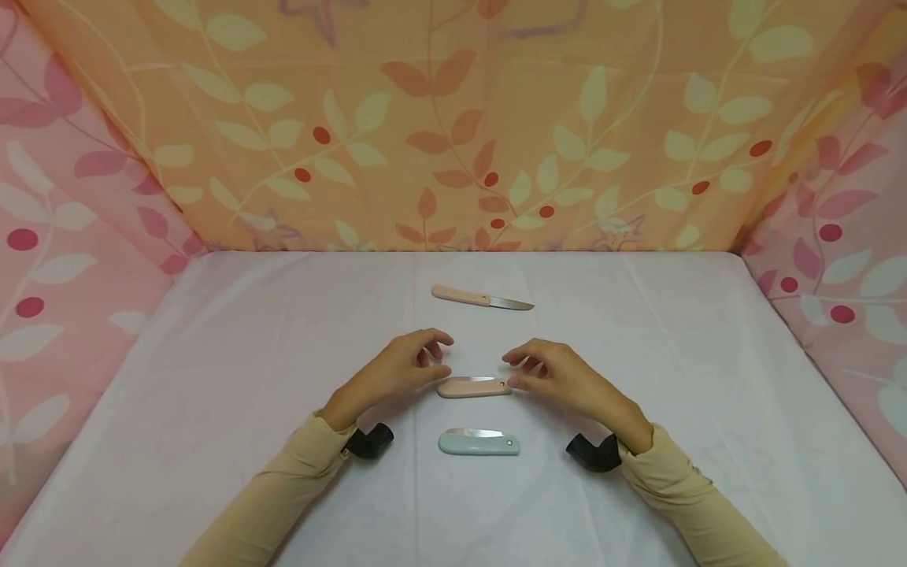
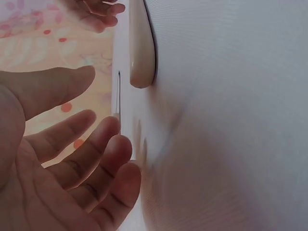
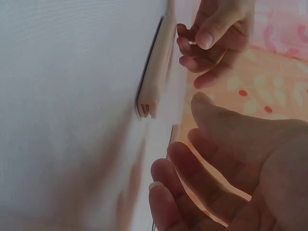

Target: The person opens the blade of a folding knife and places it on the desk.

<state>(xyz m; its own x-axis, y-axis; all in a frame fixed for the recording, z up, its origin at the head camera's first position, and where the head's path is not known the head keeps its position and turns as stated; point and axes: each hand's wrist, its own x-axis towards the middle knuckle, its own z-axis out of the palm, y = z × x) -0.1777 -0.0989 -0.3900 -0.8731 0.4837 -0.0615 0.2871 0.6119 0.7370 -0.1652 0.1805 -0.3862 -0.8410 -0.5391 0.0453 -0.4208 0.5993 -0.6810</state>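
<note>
Nearest you lies the blue folded knife [image 1: 478,442], closed, on the white tablecloth [image 1: 212,378] between your two wrists; leave it alone. Just beyond it sits the pink folded knife [image 1: 473,387], also closed, lying crosswise with its steel spine facing away from you. Your left hand [image 1: 397,370] hovers at its left end and your right hand [image 1: 556,374] at its right end, where the pivot pin is. Both hands are loosely spread, fingers relaxed and gently bent, and neither has hold of anything. The wrist views show clear air between your fingertips and the handle.

To take it up well, I'd judge you should pin the handle by its flat sides with one hand, keeping your fingertips off the slot where the blade edge sits. Pinch the steel spine with the other hand. Bring your fingers in from the ends rather than over the top, so the knife doesn't skid on the cloth.

Farthest off, well apart, lies an opened pink knife [image 1: 482,298], its bare blade pointing right; keep your sleeves away from it.
</note>
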